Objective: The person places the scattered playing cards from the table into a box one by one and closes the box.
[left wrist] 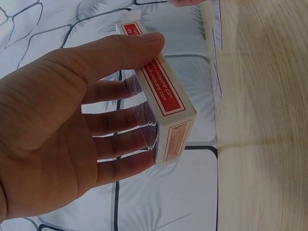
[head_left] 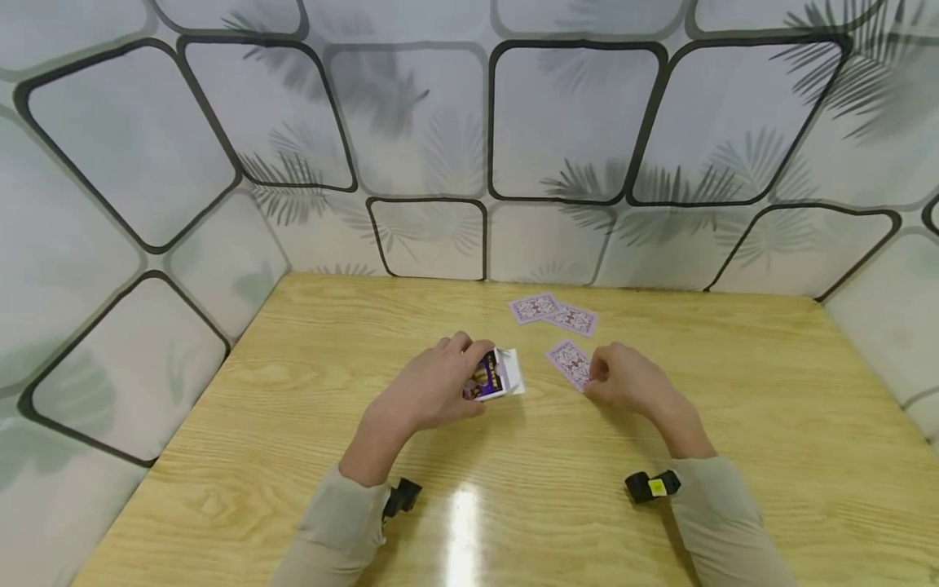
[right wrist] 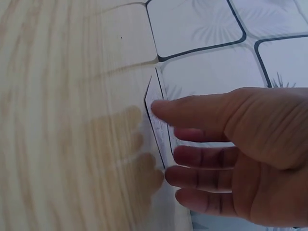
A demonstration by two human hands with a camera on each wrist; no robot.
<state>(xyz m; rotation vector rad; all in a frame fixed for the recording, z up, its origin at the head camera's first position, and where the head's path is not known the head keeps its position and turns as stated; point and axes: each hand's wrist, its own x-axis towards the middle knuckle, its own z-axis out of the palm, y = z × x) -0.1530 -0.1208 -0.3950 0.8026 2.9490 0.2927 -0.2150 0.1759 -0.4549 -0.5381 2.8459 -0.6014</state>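
My left hand point(head_left: 429, 383) grips a playing card box point(head_left: 487, 375) from its left side, thumb on the near side and fingers round the far side. The white end flap point(head_left: 513, 372) of the box sticks out toward the right. In the left wrist view, the box point(left wrist: 166, 91) shows a red printed side under the thumb. At the right, my right hand point(head_left: 634, 379) pinches the near right corner of a playing card point(head_left: 568, 361), patterned back up. From the right wrist, my thumb lies over the card point(right wrist: 156, 120), the fingers curled behind it.
Two more playing cards point(head_left: 534, 308) lie overlapping, backs up, farther back on the wooden table point(head_left: 315, 489). A patterned wall covering point(head_left: 425, 236) rises along the table's back edge. Black wrist cameras point(head_left: 653, 487) sit at both sleeves.
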